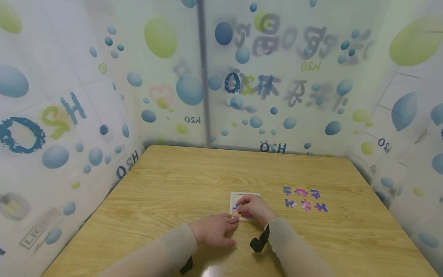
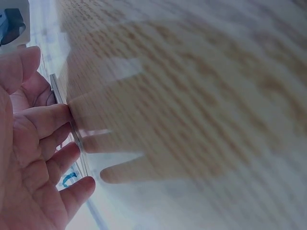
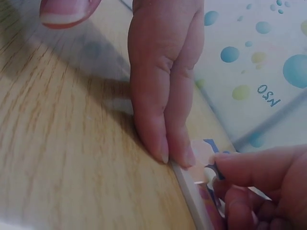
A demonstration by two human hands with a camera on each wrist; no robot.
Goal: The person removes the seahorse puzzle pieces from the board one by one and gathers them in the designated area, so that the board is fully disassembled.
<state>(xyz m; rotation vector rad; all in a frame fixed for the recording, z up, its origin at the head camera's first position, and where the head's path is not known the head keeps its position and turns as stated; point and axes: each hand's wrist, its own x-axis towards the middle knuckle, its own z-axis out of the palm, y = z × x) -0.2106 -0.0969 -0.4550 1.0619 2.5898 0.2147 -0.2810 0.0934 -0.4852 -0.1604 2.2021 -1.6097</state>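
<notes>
A small white puzzle frame (image 1: 232, 198) lies on the table, with a few colourful puzzle pieces in its near left corner. My left hand (image 1: 214, 231) lies palm down beside it, and its straight fingertips touch the frame's near edge, as the right wrist view also shows. My right hand (image 1: 254, 207) is over the frame. Its thumb and fingers pinch a blue-edged puzzle piece (image 3: 218, 173), low at that corner and beside other pieces. The right hand covers much of the frame's inside, so how the piece sits is partly hidden.
Several loose puzzle pieces (image 1: 306, 205), purple, pink and blue, lie in two rows on the wooden table (image 1: 180, 173) to the right of the frame. Printed curtains (image 1: 166, 127) surround the table's back and sides. A dark strap (image 1: 259, 240) hangs at the right wrist.
</notes>
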